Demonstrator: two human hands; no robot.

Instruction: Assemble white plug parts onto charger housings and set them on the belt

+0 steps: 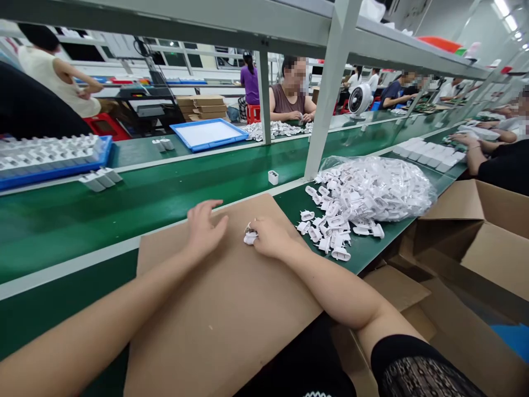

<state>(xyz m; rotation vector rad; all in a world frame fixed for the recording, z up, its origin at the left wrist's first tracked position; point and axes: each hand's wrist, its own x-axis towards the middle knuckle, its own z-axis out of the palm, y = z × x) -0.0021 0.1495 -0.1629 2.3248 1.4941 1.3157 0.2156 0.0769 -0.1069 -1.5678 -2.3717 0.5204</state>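
Observation:
A brown cardboard sheet [223, 309] lies across the green conveyor bench [70, 237], and both my forearms rest over it. My left hand [204, 227] lies on the sheet with its fingers apart, holding nothing. My right hand [268, 237] is close by, its fingertips pinching a small white plastic part [250, 237] against the sheet. Just right of that hand, a loose heap of similar white plastic parts [326, 226] spreads over the bench, and more fill a clear plastic bag [376, 187] behind them.
Open cardboard boxes [467, 264] stand at the bench's right edge. A steel shelf upright [330, 94] rises beyond the bag. A blue tray of white parts [49, 160] sits far left, and co-workers sit along the benches.

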